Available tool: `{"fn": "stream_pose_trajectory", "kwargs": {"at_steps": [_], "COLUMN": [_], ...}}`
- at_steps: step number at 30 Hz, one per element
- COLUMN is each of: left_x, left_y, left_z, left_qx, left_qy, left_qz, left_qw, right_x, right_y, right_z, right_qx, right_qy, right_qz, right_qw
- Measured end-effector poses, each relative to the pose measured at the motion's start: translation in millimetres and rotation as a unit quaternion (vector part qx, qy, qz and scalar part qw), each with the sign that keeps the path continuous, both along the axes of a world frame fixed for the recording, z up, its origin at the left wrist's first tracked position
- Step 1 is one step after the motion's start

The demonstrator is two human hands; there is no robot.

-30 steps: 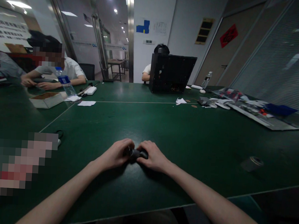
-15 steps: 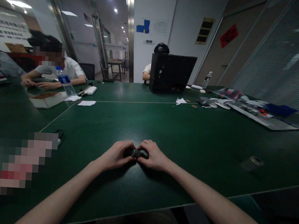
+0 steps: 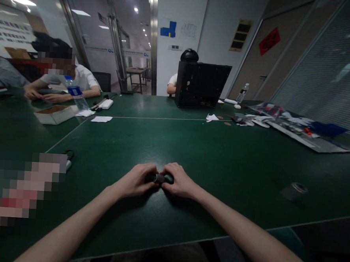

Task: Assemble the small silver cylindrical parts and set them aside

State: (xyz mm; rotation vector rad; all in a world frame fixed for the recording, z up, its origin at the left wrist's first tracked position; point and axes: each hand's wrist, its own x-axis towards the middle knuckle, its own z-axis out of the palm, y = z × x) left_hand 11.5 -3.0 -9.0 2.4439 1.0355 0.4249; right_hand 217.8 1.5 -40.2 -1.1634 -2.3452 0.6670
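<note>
Clasping a small dark cylinder [image 3: 159, 178] between both hands [image 3: 135, 180].

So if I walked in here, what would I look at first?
You'd probably see the two bare hands on the big green table first: the left hand and right hand hold a small dark object between them. Straight ahead, on the far side of the table, stands a tall black case. High on the door to the right is a red diamond-shaped sign.
</note>
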Motion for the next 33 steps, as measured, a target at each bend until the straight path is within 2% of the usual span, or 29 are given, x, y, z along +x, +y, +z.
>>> {"fn": "stream_pose_trajectory", "kwargs": {"at_steps": [17,25,33], "left_x": [-0.8,-4.3,-6.8], "left_y": [-0.2,3.8,6.8], "left_z": [0.7,2.3,-2.7], "left_qx": [0.010,-0.014,-0.040], "left_qy": [-0.002,-0.020,-0.029], "left_qz": [-0.002,0.008,0.019], "left_qw": [1.000,1.000,0.999], "right_x": [1.8,5.1,6.4], "right_y": [0.5,2.4,6.7], "right_z": [-2.2,-2.8,-4.5], "right_qx": [0.015,0.011,0.021], "right_qy": [0.014,0.027,0.021], "right_qz": [0.010,-0.002,0.002], "right_qw": [1.000,1.000,1.000]}}
